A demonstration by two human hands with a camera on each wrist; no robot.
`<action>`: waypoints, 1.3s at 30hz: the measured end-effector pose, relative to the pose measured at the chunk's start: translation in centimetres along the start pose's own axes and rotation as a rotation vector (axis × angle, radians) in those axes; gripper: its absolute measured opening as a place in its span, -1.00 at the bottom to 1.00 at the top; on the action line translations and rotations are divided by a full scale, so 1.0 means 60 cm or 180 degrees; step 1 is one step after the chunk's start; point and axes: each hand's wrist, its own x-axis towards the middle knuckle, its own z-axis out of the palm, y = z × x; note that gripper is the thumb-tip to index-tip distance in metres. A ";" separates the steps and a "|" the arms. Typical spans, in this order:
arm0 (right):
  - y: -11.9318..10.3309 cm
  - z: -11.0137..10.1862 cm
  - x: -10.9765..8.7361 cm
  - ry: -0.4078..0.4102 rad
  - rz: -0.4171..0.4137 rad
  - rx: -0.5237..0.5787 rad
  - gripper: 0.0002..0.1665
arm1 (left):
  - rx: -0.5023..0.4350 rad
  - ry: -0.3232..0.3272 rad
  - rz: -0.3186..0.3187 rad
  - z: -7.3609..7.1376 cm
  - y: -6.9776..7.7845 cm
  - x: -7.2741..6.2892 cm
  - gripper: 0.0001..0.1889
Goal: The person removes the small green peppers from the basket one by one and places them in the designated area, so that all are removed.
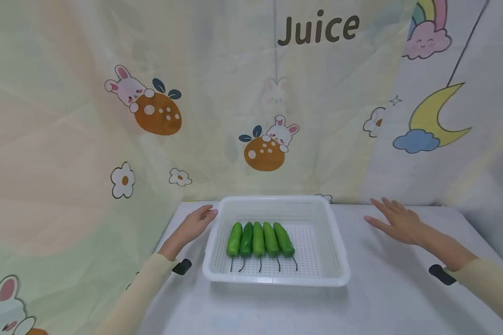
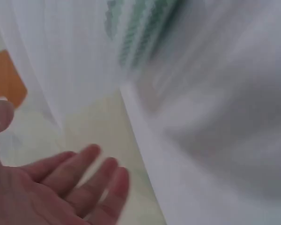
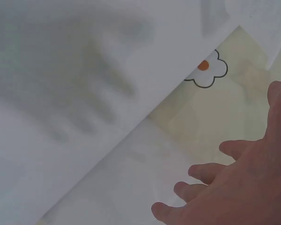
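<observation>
A white plastic basket (image 1: 318,242) with a perforated floor stands on the table. Several green peppers (image 1: 258,239) lie side by side in its left half, stems toward the near rim. At the basket's left rim hovers my left hand (image 1: 194,225), fingers loosely extended and nothing in them; the left wrist view shows the same hand (image 2: 70,192) beside the basket wall (image 2: 75,56). My right hand (image 1: 398,221) hangs in the air right of the basket, fingers spread, holding nothing. In the right wrist view this hand (image 3: 239,183) casts a shadow on the white tabletop.
The white table (image 1: 385,288) reaches back to a hanging cloth (image 1: 218,93) printed with rabbits, oranges, flowers and a moon. More of this cloth borders the table at left and right. Each wrist wears a strap with a dark device (image 1: 442,274).
</observation>
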 end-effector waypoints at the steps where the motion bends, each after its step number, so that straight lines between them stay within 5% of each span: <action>1: -0.006 -0.002 0.002 -0.0007 0.0000 -0.0012 0.07 | 0.0006 -0.0072 -0.0041 0.007 0.004 -0.002 -0.17; 7: -0.042 -0.016 0.009 -0.0083 -0.0027 -0.0041 0.13 | -0.0161 -0.0372 -0.0300 0.036 0.018 -0.012 -0.27; 13: -0.068 -0.027 0.017 -0.0077 -0.0106 -0.0088 0.17 | -0.0428 -0.0241 -0.0408 0.047 0.027 -0.019 -0.44; 25: -0.117 -0.046 0.021 0.0005 -0.0263 0.0237 0.05 | -0.0781 -0.0129 -0.0408 0.059 0.033 -0.026 -0.46; 39: -0.157 -0.056 0.022 -0.0189 -0.0186 0.0479 0.11 | -0.0833 -0.0131 -0.0403 0.068 0.016 -0.019 -0.43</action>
